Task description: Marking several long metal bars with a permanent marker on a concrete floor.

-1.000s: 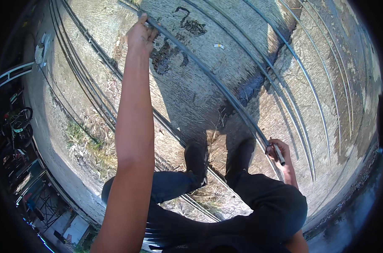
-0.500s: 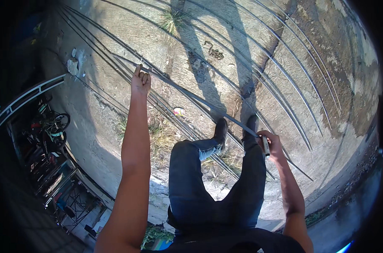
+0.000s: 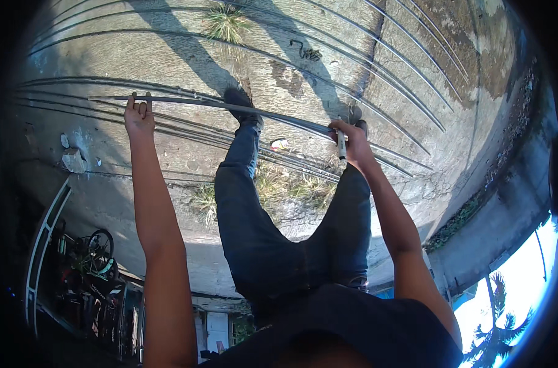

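Note:
A long dark metal bar [image 3: 230,106] lies across the view between my two hands, above the ground. My left hand [image 3: 140,119] is closed around it close to its left end, with fingers curled up against it. Near the other end, my right hand [image 3: 355,147] grips the bar between thumb and fingers. A white marker pen [image 3: 341,146] with a dark end sticks down from the same right hand, roughly upright. The right fingers are partly hidden behind the bar and pen.
Many long metal rods [image 3: 162,32] lie spread over the rough concrete ground. Grass tufts [image 3: 225,24] grow from cracks. A crumpled wrapper [image 3: 279,144] and a pale stone block [image 3: 74,161] lie nearby. A bicycle [image 3: 101,251] and a metal railing [image 3: 46,230] stand at left.
Both hands have moved left and the right hand has risen, bringing the bar from steeply slanted to nearly level. My feet are wider apart and the view has turned.

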Motion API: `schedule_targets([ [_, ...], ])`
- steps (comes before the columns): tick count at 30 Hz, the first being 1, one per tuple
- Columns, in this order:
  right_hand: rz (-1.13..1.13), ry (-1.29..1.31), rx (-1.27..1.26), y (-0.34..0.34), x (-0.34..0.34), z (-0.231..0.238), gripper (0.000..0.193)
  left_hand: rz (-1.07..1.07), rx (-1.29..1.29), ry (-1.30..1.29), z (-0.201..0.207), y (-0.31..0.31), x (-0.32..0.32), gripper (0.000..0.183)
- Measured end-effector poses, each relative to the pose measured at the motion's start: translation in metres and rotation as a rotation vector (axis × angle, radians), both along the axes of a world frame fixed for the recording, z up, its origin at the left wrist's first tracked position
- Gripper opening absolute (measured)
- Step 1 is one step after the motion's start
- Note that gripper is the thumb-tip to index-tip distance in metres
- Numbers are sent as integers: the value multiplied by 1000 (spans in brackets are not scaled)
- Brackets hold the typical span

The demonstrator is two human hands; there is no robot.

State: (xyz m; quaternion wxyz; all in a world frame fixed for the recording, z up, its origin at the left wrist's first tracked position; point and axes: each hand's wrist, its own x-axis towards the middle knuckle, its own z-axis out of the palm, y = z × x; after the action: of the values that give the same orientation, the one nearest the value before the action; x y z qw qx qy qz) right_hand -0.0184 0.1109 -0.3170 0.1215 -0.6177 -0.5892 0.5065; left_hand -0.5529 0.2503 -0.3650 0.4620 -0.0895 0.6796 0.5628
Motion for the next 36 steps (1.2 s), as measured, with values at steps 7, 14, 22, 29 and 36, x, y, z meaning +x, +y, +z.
schedule_targets([
  [7, 9, -64, 69, 32, -150, -26, 25, -120, 11, 122, 30, 68, -170, 22],
  [14, -44, -70, 77, 78, -235, -58, 29, -237, -34, 200, 50, 128, -256, 21],
  [22, -305, -270, 278, 98, -284, -217, 31, -552, 1, 133, -71, 206, -295, 21],
  [29, -602, -257, 525, 128, -322, -332, 19, -548, 73, 139, -219, 286, -358, 35],
  [36, -849, -247, 785, 122, -357, -406, 20, -548, 192, 193, -305, 306, -349, 26],
])
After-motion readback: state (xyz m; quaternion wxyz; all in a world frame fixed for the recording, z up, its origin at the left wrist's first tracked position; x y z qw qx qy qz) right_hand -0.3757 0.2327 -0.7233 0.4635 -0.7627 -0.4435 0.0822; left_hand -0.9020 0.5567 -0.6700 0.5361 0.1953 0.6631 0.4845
